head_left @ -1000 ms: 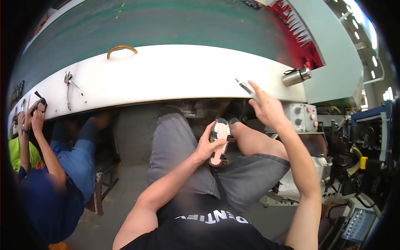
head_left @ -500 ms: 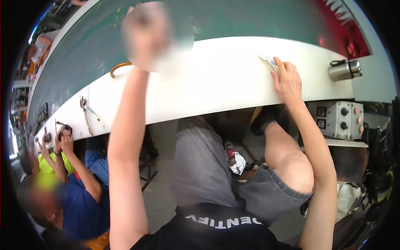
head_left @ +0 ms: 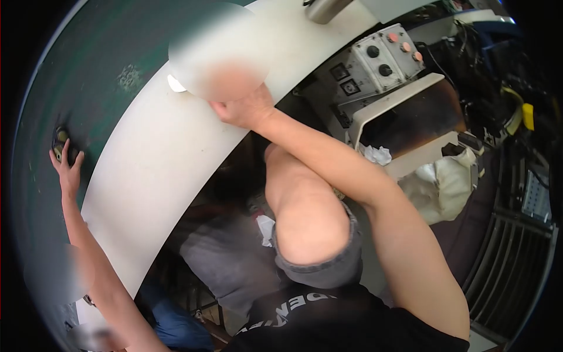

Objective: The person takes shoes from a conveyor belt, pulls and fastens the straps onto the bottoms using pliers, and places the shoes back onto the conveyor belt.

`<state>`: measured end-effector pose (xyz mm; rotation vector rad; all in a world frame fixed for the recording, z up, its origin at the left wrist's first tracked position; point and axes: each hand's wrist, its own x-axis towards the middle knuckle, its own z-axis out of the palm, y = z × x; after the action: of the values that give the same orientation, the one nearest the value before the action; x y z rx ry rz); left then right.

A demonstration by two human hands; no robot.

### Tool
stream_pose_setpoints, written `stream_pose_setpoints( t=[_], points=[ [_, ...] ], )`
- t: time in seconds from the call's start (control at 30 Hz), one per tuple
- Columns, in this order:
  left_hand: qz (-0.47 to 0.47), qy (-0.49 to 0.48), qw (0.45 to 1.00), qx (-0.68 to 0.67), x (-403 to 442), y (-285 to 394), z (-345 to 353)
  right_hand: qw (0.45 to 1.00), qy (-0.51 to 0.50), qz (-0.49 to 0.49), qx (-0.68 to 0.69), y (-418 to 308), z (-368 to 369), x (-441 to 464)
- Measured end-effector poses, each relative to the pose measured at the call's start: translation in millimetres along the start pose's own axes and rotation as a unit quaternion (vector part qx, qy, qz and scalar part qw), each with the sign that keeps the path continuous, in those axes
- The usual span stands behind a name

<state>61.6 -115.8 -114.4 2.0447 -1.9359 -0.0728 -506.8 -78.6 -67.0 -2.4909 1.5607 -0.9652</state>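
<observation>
On the green surface at far left, my left hand (head_left: 68,169) has its fingers around a small dark object with olive-yellow round parts (head_left: 60,139); its kind is unclear. My right hand (head_left: 249,110) is curled above the white ledge, its upper part smeared by a blurred patch. A pale spoon-shaped utensil (head_left: 176,83) shows its rounded white end beyond that patch. The part between this end and my right fingers is hidden, though the hand appears closed on it.
A white curved ledge (head_left: 146,158) borders the green surface (head_left: 111,53). A steel flask (head_left: 327,10) stands at the top. A control box (head_left: 387,61) with knobs and buttons sits below the ledge, right. A co-worker's blue jeans (head_left: 179,320) show at lower left.
The view has turned right, so flask and control box shift left and upward. My right hand is now closer to my body with the utensil. My left hand, blurred before, now shows on the dark object.
</observation>
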Motion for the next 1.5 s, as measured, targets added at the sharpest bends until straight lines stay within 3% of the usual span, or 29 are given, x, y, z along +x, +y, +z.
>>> stream_pose_setpoints(
  t=[0.1,0.23,0.33,0.5,0.53,0.63,0.8,1.23,1.3,1.37,1.43,1.47,1.5],
  points=[
    [-0.011,0.034,0.999,0.014,-10,-14,11,1.000,0.006,0.002,-0.016,-1,1,-2],
    [-0.016,0.107,0.993,0.042,-64,69,-13,1.000,0.016,0.003,-0.006,0,-1,-3],
    [-0.018,0.085,0.996,0.032,-95,96,-18,1.000,0.019,-0.001,-0.005,3,4,-2],
    [-0.106,0.055,0.993,0.008,-123,132,-16,1.000,0.013,-0.010,0.000,4,3,-1],
    [-0.066,0.133,0.988,0.037,-126,138,-9,1.000,0.023,-0.020,0.004,7,6,-2],
    [-0.114,0.131,0.983,0.052,-125,142,-9,0.997,0.029,-0.069,0.028,17,9,-1],
    [-0.159,0.084,0.982,0.060,-129,158,-20,0.999,-0.036,-0.018,0.035,13,1,0],
    [-0.174,0.102,0.978,0.060,-129,160,-16,0.999,-0.022,-0.024,-0.023,6,1,1],
    [-0.173,0.097,0.978,0.066,-129,160,-15,0.998,-0.039,-0.038,-0.031,-6,-4,10],
    [-0.177,0.098,0.977,0.066,-132,157,-13,0.965,-0.245,-0.011,0.095,-40,-33,28],
    [-0.173,0.098,0.977,0.078,-127,156,-11,0.842,-0.425,0.024,0.331,-126,-100,47],
    [-0.167,0.104,0.977,0.080,-127,154,-10,0.842,-0.416,-0.058,0.339,-157,-122,45],
    [-0.161,0.111,0.977,0.082,-127,153,-10,0.877,-0.361,-0.144,0.282,-180,-137,41]
  ],
)
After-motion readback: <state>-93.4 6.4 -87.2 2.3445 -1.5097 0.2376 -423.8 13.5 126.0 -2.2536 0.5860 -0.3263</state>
